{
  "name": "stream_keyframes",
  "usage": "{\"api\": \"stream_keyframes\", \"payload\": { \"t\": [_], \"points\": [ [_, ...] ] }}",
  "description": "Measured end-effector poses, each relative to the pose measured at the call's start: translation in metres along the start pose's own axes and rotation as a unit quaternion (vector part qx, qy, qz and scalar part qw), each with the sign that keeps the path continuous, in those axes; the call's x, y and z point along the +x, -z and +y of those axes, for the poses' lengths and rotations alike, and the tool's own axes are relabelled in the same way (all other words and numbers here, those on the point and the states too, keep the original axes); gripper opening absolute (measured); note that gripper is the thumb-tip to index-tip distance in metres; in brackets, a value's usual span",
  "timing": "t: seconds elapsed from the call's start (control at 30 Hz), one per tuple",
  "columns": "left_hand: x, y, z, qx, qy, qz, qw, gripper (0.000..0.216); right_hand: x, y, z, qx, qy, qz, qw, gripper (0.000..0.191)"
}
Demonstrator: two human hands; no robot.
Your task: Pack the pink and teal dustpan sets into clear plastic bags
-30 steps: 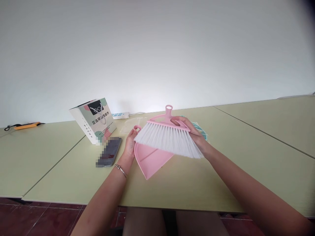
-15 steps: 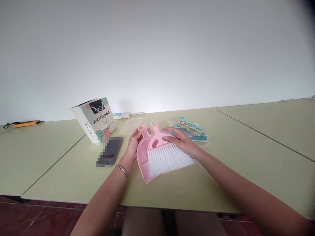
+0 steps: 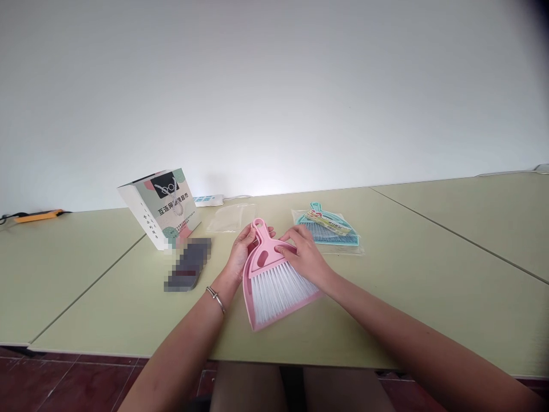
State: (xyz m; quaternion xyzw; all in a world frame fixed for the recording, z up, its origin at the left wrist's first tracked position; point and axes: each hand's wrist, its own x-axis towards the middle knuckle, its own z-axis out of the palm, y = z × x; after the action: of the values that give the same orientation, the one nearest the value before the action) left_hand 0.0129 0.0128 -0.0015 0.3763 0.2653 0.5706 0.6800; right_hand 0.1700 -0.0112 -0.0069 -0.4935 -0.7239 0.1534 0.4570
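A pink hand brush [image 3: 281, 289] with white bristles lies face-on inside a pink dustpan [image 3: 247, 303], their looped handles lined up. My left hand [image 3: 243, 252] is closed around the dustpan near its handle, on the left side. On the right, my right hand [image 3: 303, 254] grips the brush's upper right edge, thumb on its front; some of its fingertips are hidden behind. Both pieces are held tilted above the near part of the table. Beyond my right hand lies a teal brush and dustpan set [image 3: 330, 229] in a clear wrapper.
A paper bag [image 3: 171, 212] stands at the back left, with a blurred dark phone [image 3: 191, 263] in front of it. A clear plastic sleeve [image 3: 231, 217] lies near the wall. An orange object [image 3: 38, 216] with a black strap sits far left on the table [image 3: 98, 320].
My right hand has moved the brush left and into the dustpan, so the handles now overlap. The dustpan has turned more face-on. The view has shifted slightly.
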Motion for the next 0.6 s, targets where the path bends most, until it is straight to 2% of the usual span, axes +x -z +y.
{"api": "stream_keyframes", "payload": {
  "t": [0.13, 0.2, 0.33, 0.43, 0.6],
  "points": [
    [0.0, -0.002, 0.0, 0.005, 0.001, 0.012, 1.0, 0.025, 0.0, 0.0, 0.002, 0.002, -0.069, -0.117, 0.991, 0.017],
    [-0.001, -0.003, 0.003, 0.039, 0.006, 0.015, 0.999, 0.027, 0.0, 0.002, 0.001, -0.006, -0.089, -0.144, 0.986, 0.021],
    [-0.007, -0.004, 0.009, 0.198, 0.058, -0.003, 0.978, 0.031, 0.001, 0.006, 0.0, -0.013, -0.069, -0.125, 0.99, 0.015],
    [-0.008, -0.001, 0.01, 0.28, 0.056, -0.025, 0.958, 0.022, 0.001, 0.006, 0.001, -0.014, -0.055, -0.122, 0.991, 0.011],
    [-0.005, 0.005, 0.008, 0.283, 0.058, -0.021, 0.957, 0.016, -0.002, 0.001, -0.002, -0.013, -0.048, -0.133, 0.99, 0.016]
  ]
}}
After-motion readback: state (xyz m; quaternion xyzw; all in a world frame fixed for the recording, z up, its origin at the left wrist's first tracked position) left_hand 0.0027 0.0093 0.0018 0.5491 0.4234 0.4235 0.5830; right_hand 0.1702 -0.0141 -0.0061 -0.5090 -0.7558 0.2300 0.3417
